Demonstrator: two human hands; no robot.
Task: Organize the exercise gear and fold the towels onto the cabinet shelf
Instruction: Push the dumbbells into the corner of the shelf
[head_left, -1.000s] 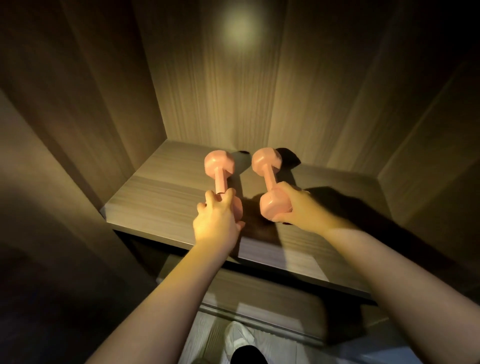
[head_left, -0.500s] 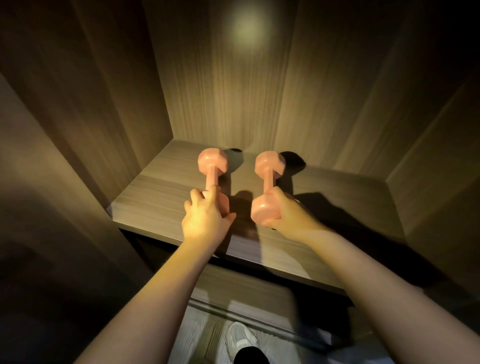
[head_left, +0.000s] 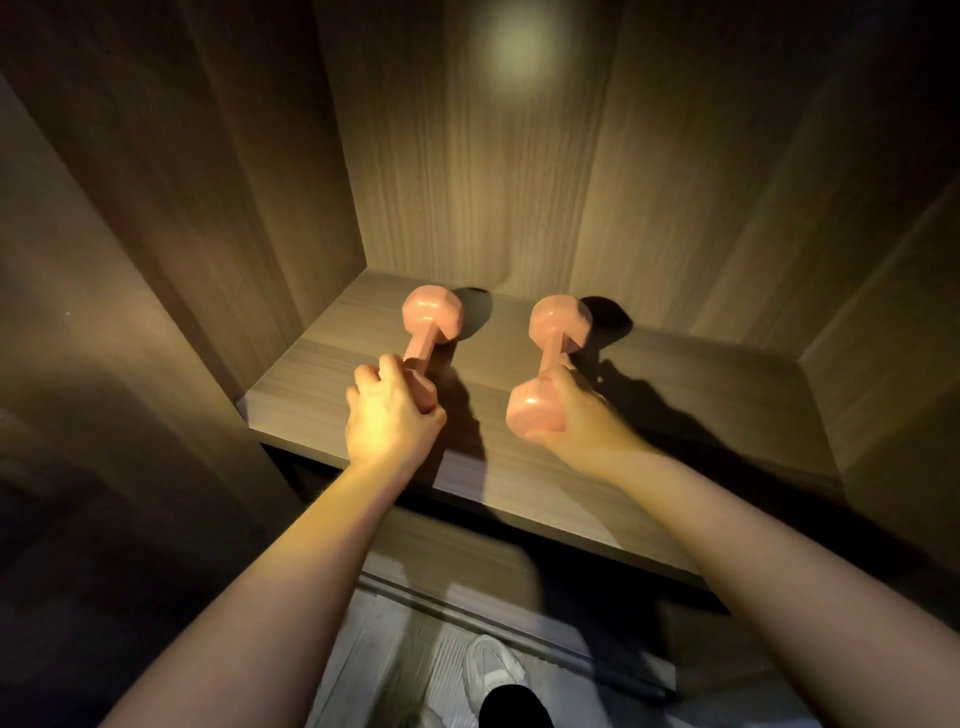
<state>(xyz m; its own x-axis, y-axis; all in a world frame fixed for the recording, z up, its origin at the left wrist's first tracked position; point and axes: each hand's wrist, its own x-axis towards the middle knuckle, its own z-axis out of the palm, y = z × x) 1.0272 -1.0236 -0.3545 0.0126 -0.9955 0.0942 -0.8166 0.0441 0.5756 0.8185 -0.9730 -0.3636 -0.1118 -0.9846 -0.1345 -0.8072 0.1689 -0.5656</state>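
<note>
**A:** We're looking into the cabinet (head_left: 218, 218). On its wooden shelf (head_left: 701, 415) are two pink dumbbells, side by side with a gap between them, both pointing towards the back wall.

**B:** And the left hand (head_left: 389, 421) is curled round the near end of the left dumbbell (head_left: 432, 319), fingers wrapped at the handle. The near head is almost wholly hidden under that hand.

**A:** Over on the other side, the right hand (head_left: 582, 421) grips the right dumbbell (head_left: 560, 322) by its handle. Its near head shows plainly beside the palm, and the fingers are tucked out of sight behind.

**B:** The far heads throw hard shadows on the shelf. Whether the near ends sit on the wood or hang just above it, I can't tell.

**A:** Under the shelf it's dark and hard to make out. Right at the bottom there's a white shoe (head_left: 488, 670) on a pale floor (head_left: 363, 649), partly covered by a dark trouser leg (head_left: 514, 706) that the frame cuts off.
</note>
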